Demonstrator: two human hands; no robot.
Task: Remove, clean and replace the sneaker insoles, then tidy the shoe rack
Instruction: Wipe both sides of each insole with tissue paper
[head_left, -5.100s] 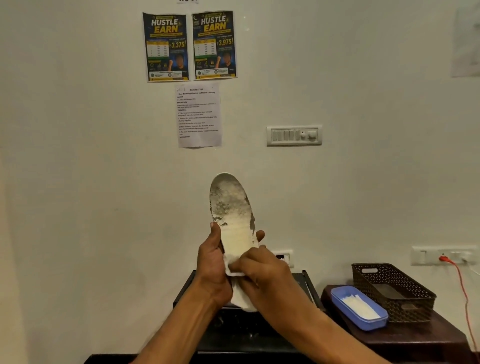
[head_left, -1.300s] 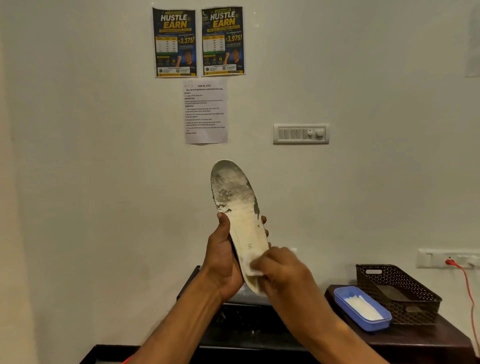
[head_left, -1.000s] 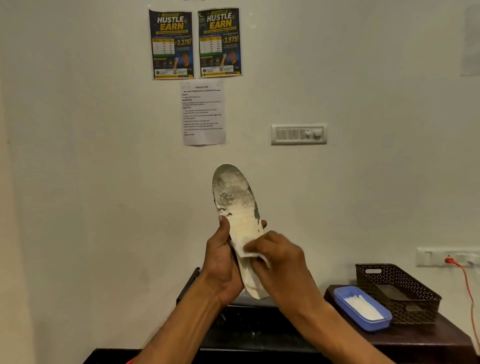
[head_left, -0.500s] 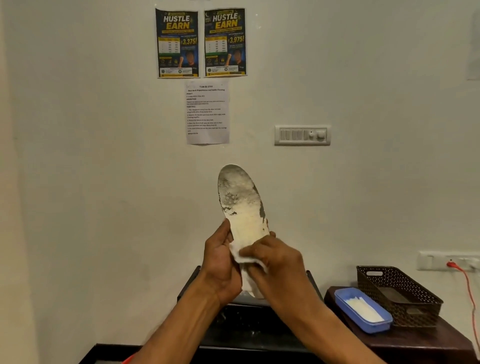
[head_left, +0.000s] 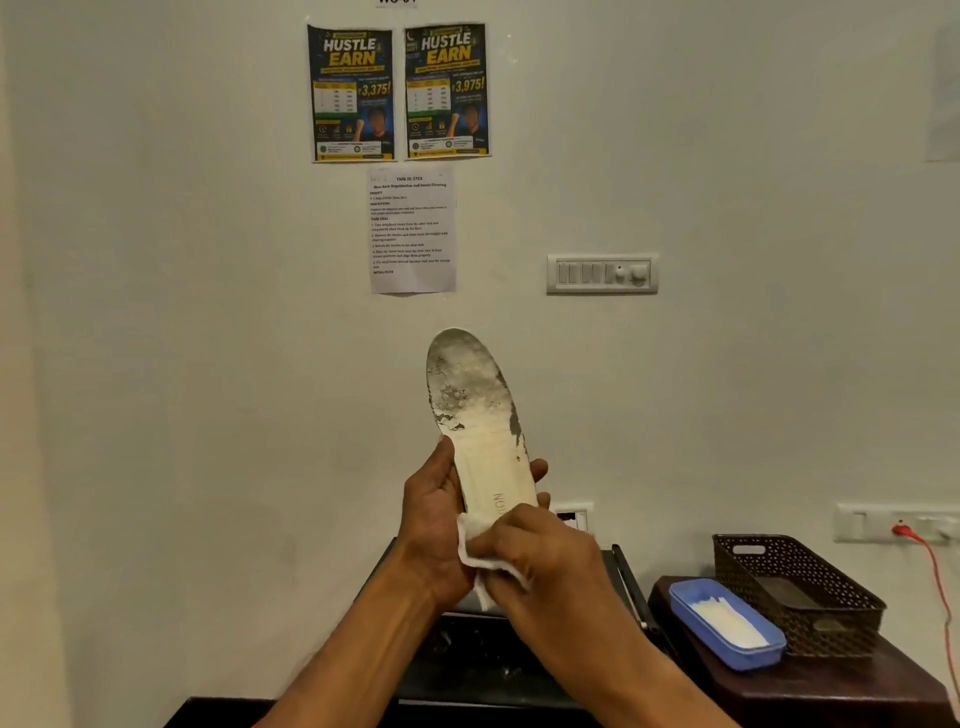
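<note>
A worn white insole stands upright in front of the wall, its toe end grey and flaking. My left hand grips its lower half from the left, thumb on the front edge and fingertips showing past the right edge. My right hand pinches a small white wipe and presses it against the heel end of the insole. The heel itself is hidden behind the wipe and my right hand.
A dark rack top lies below my hands. To the right stands a dark brown side table with a blue tub of white wipes and a brown woven basket. An orange cable hangs from a wall socket.
My right hand with the wipe has rubbed up and down the insole and now sits lower, at the heel end. The left hand keeps the same hold.
</note>
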